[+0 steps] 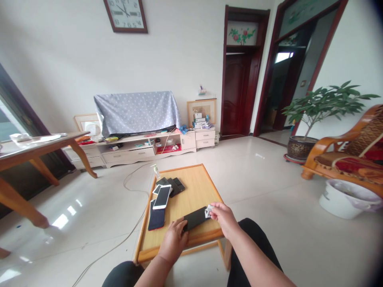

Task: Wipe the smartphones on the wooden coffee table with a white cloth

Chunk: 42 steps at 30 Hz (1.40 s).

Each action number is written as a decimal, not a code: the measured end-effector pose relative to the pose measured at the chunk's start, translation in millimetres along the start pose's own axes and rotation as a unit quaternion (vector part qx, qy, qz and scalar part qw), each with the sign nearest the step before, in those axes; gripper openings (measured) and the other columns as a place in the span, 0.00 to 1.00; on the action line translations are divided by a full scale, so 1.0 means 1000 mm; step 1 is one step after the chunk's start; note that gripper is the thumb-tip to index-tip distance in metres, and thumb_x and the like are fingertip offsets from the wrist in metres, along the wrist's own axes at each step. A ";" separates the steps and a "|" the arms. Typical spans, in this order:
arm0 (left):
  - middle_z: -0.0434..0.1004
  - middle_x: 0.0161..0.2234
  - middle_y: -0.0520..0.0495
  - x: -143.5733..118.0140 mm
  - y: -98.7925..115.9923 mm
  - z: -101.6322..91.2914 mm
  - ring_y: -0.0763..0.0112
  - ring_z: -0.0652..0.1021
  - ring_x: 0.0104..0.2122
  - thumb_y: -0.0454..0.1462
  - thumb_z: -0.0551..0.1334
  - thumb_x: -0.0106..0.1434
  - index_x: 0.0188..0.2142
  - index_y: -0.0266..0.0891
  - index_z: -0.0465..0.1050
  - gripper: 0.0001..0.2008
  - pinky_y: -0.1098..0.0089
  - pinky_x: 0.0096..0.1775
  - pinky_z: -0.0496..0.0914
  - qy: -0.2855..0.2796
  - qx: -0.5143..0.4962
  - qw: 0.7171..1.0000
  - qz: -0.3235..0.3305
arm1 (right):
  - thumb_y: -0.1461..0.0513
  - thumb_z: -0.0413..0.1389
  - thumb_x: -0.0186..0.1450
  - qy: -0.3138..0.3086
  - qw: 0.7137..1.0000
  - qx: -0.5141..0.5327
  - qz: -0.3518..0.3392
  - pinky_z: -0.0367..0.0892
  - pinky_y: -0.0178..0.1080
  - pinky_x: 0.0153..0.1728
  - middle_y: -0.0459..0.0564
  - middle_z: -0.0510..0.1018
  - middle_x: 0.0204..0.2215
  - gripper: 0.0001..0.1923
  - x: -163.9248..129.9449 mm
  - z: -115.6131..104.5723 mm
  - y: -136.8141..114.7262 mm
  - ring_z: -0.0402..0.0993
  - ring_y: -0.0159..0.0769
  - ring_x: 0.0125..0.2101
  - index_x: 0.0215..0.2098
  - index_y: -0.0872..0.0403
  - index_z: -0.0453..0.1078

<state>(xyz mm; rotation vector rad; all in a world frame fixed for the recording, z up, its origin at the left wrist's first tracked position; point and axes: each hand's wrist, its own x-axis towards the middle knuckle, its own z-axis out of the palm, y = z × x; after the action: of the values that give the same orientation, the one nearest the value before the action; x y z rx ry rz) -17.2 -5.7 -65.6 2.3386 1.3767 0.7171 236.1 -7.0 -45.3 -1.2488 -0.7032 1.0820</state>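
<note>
A black phone (195, 219) lies flat near the front edge of the small wooden table (191, 177). My left hand (177, 234) grips its left end, with the fingers closed over the edge. At the phone's right end, my right hand (223, 215) pinches a crumpled white tissue (208, 211) that rests against the phone's surface. To the left is a white-framed phone (162, 197), overlapping a dark blue phone (156, 219) with a red edge. Several dark phones (177, 186) lie in a loose pile behind them.
A pump bottle (156, 171) stands at the table's far left corner. A cable (119, 242) runs across the floor on the left. My knees flank the table. A white bucket (339, 201) and a wooden chair (320, 149) are on the right, and a low cabinet (128, 156) lines the wall.
</note>
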 end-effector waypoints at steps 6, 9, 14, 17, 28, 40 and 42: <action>0.73 0.57 0.39 0.000 -0.001 0.001 0.52 0.74 0.55 0.35 0.60 0.57 0.51 0.42 0.76 0.21 0.51 0.58 0.67 -0.001 -0.001 1.000 0.009 | 0.60 0.61 0.52 0.001 0.979 -0.191 -0.076 0.60 0.35 0.26 0.44 0.75 0.21 0.02 -0.002 0.001 0.017 0.70 0.36 0.24 0.25 0.50 0.74; 0.74 0.55 0.41 0.001 -0.001 -0.003 0.53 0.73 0.53 0.36 0.61 0.55 0.52 0.42 0.74 0.23 0.54 0.56 0.68 0.007 0.008 1.000 0.003 | 0.62 0.61 0.53 0.005 0.960 -0.252 -0.122 0.60 0.36 0.31 0.46 0.75 0.28 0.02 -0.002 -0.001 0.019 0.69 0.35 0.29 0.23 0.49 0.74; 0.73 0.56 0.40 0.002 -0.007 -0.007 0.51 0.70 0.55 0.38 0.65 0.52 0.63 0.40 0.61 0.38 0.53 0.58 0.63 0.031 0.034 0.998 -0.038 | 0.61 0.57 0.63 0.016 0.841 -0.481 -0.247 0.62 0.38 0.38 0.51 0.75 0.37 0.06 -0.011 0.000 0.016 0.70 0.40 0.38 0.33 0.48 0.77; 0.75 0.55 0.43 0.003 -0.011 -0.006 0.53 0.71 0.54 0.38 0.65 0.51 0.65 0.41 0.56 0.41 0.55 0.58 0.63 0.012 0.027 0.998 -0.048 | 0.60 0.52 0.68 -0.017 0.767 -0.581 -0.272 0.62 0.42 0.45 0.53 0.78 0.40 0.12 -0.024 0.008 0.015 0.70 0.43 0.43 0.37 0.47 0.78; 0.75 0.56 0.45 -0.004 -0.020 -0.001 0.56 0.71 0.56 0.40 0.64 0.54 0.66 0.44 0.50 0.42 0.56 0.58 0.63 0.037 0.017 0.997 -0.070 | 0.47 0.32 0.75 -0.250 0.702 -0.617 -0.252 0.28 0.65 0.64 0.40 0.51 0.71 0.27 -0.071 0.061 0.021 0.30 0.51 0.71 0.65 0.33 0.61; 0.75 0.55 0.45 -0.007 -0.023 0.001 0.56 0.72 0.54 0.42 0.64 0.54 0.66 0.42 0.48 0.43 0.55 0.58 0.63 0.051 0.001 0.995 -0.087 | 0.47 0.34 0.75 -0.262 0.703 -0.623 -0.220 0.27 0.66 0.64 0.38 0.47 0.72 0.25 -0.068 0.069 0.018 0.27 0.51 0.71 0.60 0.32 0.66; 0.75 0.55 0.45 -0.008 -0.021 -0.002 0.55 0.71 0.55 0.42 0.65 0.53 0.67 0.42 0.47 0.45 0.55 0.58 0.62 0.049 0.003 0.995 -0.086 | 0.47 0.33 0.75 -0.258 0.704 -0.625 -0.217 0.28 0.66 0.64 0.38 0.47 0.72 0.25 -0.073 0.057 0.019 0.27 0.51 0.71 0.60 0.31 0.66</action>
<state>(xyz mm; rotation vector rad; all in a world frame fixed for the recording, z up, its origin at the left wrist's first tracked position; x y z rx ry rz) -36.1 -3.0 -77.1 2.1816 1.6023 0.7848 153.0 -52.8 -41.4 -1.7061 -2.3026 0.4227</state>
